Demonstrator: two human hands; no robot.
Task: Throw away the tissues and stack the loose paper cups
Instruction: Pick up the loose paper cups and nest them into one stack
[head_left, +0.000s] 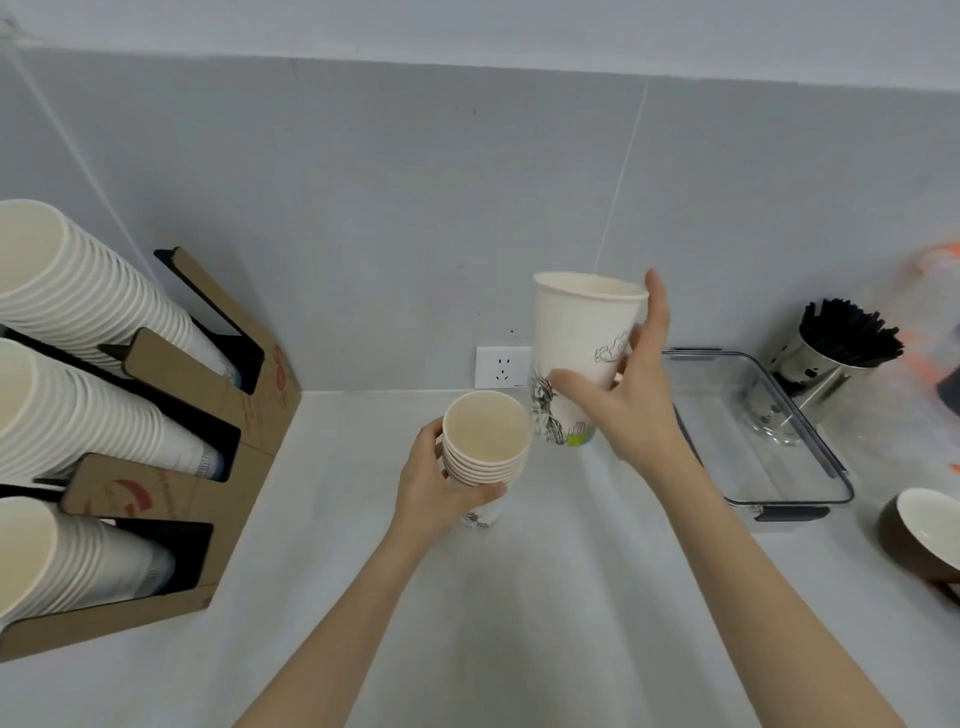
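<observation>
My left hand (439, 486) grips a short stack of several nested white paper cups (485, 441) above the grey counter, mouth facing up. To its right, my right hand (631, 395) holds a single white paper cup (579, 358) with a black line drawing and a green patch near its base. That cup is upright, higher than the stack and just beside it, apart from the stack's rim. No tissues are in sight.
A cardboard cup dispenser (208, 415) with three tilted rows of white cups fills the left. A wall socket (501, 366) sits behind the stack. On the right are a clear glass container (810, 441), a metal holder of black straws (836, 348) and a brown bowl (919, 540).
</observation>
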